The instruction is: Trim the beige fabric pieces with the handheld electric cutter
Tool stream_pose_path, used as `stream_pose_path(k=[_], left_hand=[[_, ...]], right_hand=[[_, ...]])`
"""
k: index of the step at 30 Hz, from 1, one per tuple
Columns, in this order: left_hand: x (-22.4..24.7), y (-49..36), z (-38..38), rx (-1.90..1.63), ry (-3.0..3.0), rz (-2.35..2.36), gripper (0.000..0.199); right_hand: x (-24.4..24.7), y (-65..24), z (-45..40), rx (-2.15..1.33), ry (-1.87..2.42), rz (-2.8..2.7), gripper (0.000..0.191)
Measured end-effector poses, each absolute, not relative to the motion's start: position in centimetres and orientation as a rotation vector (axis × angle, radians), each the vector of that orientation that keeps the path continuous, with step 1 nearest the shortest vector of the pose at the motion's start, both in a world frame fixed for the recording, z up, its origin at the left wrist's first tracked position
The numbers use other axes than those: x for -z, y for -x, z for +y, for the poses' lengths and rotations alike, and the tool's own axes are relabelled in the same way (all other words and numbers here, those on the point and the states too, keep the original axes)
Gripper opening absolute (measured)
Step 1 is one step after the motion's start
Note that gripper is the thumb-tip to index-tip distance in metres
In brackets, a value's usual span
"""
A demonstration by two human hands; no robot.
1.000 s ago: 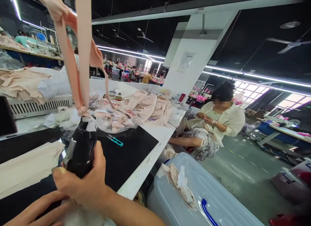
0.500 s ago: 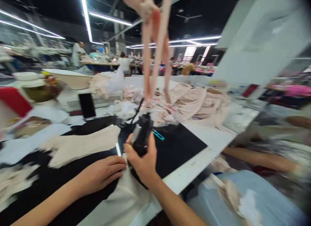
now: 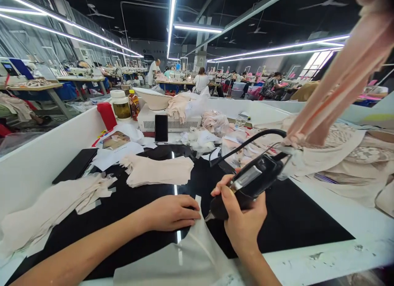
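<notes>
1. Our left hand point(image 3: 174, 214) lies palm down, its fingers close together and slightly bent over the narrow upper end of the pale fabric point(image 3: 169, 259). We cannot tell whether the thumb pinches from below. If they press too lightly, the cloth could slide on the slick black surface point(image 3: 308, 224) and pucker.

2. Our right hand point(image 3: 244, 226) has its fingers curled round the black handheld tool point(image 3: 254, 177), with no slack that we can see. The tool's pointed end sits just beside the fabric, a little to the right of the left fingertips; a slip toward them could nick skin or cloth (we cannot make out the tip well enough to say how sharp it is).

3. Beyond the right fingers, the dark cord point(image 3: 246, 142) loops up and over, and pink cloth strips point(image 3: 341, 85) are knotted near the tool's upper end. If either snagged or pulled, we judge the tip could swing off line.

4. The fabric's wide part spreads from the left fingers toward us, over the near edge of the worktop point(image 3: 298, 263). Its weight, or our sleeve or lap catching it, could drag the narrow end askew.
</notes>
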State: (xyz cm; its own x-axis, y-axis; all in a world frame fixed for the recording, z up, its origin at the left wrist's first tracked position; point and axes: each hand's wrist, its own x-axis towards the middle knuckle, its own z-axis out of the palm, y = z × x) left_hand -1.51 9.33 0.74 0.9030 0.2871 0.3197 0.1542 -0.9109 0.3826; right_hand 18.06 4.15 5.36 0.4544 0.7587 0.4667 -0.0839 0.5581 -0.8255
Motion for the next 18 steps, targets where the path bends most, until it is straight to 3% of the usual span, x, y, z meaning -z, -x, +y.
stream_pose_path(k=[18], left_hand=[[-0.94,1.19,9.0,-0.559,-2.681,0.332,0.028]], right_hand=[[-5.73,-17.64,5.2,-0.619,0.772,-0.973,0.034]])
